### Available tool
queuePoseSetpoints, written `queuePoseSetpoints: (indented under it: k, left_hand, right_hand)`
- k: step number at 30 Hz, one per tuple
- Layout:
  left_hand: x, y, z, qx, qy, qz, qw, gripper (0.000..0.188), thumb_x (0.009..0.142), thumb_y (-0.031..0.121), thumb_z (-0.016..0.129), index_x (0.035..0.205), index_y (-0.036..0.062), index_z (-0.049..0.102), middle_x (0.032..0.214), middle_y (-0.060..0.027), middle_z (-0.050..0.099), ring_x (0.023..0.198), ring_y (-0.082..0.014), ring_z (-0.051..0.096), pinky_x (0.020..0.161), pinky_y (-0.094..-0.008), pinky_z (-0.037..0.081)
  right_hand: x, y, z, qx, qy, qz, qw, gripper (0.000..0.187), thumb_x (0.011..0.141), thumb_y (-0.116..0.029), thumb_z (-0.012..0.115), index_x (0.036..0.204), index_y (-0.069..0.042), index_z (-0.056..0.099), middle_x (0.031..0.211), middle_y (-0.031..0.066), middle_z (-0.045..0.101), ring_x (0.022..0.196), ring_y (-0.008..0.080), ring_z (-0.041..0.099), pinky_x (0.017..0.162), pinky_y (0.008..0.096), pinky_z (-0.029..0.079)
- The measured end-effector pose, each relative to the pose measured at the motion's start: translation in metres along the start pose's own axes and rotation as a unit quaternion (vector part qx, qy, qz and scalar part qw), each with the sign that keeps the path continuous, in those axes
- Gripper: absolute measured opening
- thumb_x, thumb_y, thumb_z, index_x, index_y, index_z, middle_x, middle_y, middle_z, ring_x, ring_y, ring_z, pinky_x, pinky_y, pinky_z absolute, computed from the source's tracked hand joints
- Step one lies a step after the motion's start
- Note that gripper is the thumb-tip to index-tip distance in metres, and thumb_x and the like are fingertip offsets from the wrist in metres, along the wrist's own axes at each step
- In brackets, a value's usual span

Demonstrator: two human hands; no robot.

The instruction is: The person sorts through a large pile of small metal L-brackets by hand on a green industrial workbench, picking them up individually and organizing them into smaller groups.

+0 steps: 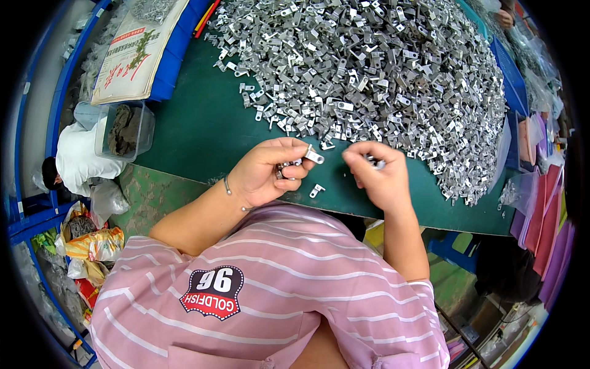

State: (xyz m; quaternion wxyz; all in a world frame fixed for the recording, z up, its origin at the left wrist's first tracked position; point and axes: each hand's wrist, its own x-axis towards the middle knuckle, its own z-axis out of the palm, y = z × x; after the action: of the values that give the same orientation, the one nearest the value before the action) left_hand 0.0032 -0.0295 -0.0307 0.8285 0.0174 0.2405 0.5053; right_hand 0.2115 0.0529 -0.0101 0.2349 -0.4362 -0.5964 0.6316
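Note:
Between the thumb and forefinger of my left hand (pixel 270 169) is a small silvery metal bracket (pixel 314 156) with a hole in its flat tab. More metal pieces show in the curled fingers of that hand. My right hand (pixel 381 174) is closed just to the right of it, with small metal bits (pixel 373 162) showing inside the curled fingers. One loose bracket (pixel 316 190) lies on the green table (pixel 196 132) below and between the hands. Beyond both hands spreads a big heap of similar brackets (pixel 369 74).
A blue bin (pixel 175 58) with a printed sheet (pixel 126 64) stands at the far left, beside a clear plastic tub (pixel 144 129) holding something dark. A person in white (pixel 86 157) is bent down at the left. Coloured bags (pixel 544 215) hang at the right, near a blue stool (pixel 455 249).

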Motion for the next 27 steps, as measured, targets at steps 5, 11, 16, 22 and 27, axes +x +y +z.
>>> queuePoseSetpoints:
  k: [5, 11, 16, 22, 27]
  left_hand:
    - [-0.006, 0.010, 0.002, 0.003, 0.020, 0.060, 0.998, 0.017, 0.088, 0.015, 0.048, 0.086, 0.0005, 0.056, 0.084, -0.0104, 0.052, 0.059, -0.0101, 0.044, 0.042, -0.0178, 0.034]
    - [-0.006, 0.011, 0.003, 0.075, 0.057, 0.074, 0.993, 0.015, 0.090, 0.013, 0.049, 0.089, 0.0001, 0.055, 0.084, -0.0097, 0.052, 0.059, -0.0095, 0.044, 0.040, -0.0179, 0.033]
    - [-0.003, 0.007, 0.008, 0.088, 0.065, 0.065, 0.992, 0.014, 0.090, 0.013, 0.050, 0.090, 0.0000, 0.055, 0.082, -0.0082, 0.052, 0.058, -0.0087, 0.044, 0.039, -0.0180, 0.032]
    - [0.004, -0.001, 0.021, 0.031, 0.014, 0.178, 0.983, 0.012, 0.088, 0.012, 0.050, 0.091, 0.0006, 0.053, 0.087, -0.0092, 0.052, 0.066, -0.0117, 0.048, 0.050, -0.0228, 0.040]
    - [0.028, -0.017, 0.051, 0.350, 0.036, 0.477, 0.805, 0.007, 0.085, 0.009, 0.053, 0.088, 0.0027, 0.053, 0.091, -0.0112, 0.052, 0.079, -0.0167, 0.053, 0.069, -0.0280, 0.045]
  right_hand:
    - [0.009, 0.007, 0.027, -0.403, 0.073, -0.220, 0.886, 0.011, 0.077, -0.015, 0.068, 0.084, -0.008, 0.064, 0.073, 0.0096, 0.059, 0.063, 0.0296, 0.060, 0.057, 0.0396, 0.049]
    - [0.011, 0.010, 0.022, -0.356, 0.058, -0.217, 0.907, 0.010, 0.077, -0.011, 0.067, 0.085, -0.005, 0.066, 0.074, 0.0093, 0.061, 0.061, 0.0253, 0.060, 0.055, 0.0361, 0.049]
    - [0.004, -0.005, 0.004, -0.001, -0.051, 0.043, 0.998, 0.014, 0.080, -0.007, 0.066, 0.092, 0.002, 0.066, 0.069, 0.0049, 0.063, 0.057, 0.0093, 0.054, 0.049, 0.0263, 0.044]
    - [0.001, 0.011, -0.005, 0.400, -0.184, 0.083, 0.894, 0.015, 0.082, -0.009, 0.059, 0.091, 0.003, 0.061, 0.069, 0.0106, 0.060, 0.045, 0.0110, 0.047, 0.036, 0.0217, 0.032]
    - [0.012, 0.003, 0.034, 0.549, -0.150, 0.133, 0.812, 0.037, 0.091, -0.035, 0.043, 0.100, -0.003, 0.058, 0.081, 0.0108, 0.061, 0.066, 0.0187, 0.060, 0.044, 0.0269, 0.044]
